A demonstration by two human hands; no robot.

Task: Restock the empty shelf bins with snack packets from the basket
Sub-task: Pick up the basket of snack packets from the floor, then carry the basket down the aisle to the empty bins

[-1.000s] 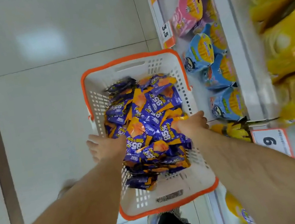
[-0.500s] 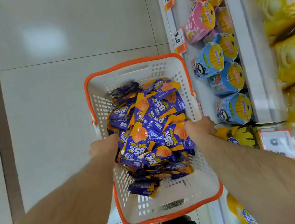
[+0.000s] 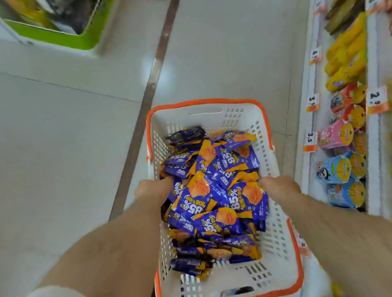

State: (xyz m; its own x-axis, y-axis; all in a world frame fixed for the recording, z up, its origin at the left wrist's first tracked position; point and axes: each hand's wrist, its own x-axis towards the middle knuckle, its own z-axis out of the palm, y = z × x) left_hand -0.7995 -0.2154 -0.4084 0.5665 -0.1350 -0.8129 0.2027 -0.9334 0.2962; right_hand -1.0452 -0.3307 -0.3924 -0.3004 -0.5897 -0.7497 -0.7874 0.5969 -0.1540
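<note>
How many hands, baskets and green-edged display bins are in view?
left hand: 1
right hand: 1
basket: 1
green-edged display bin: 1
Total: 4

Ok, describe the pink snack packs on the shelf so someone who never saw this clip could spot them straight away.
Start at the white basket with the orange rim, held by both hands, then look right to the shelf along the aisle. The pink snack packs sit by an orange price tag. They are the only pink ones; the packs nearer the camera are blue.
</note>
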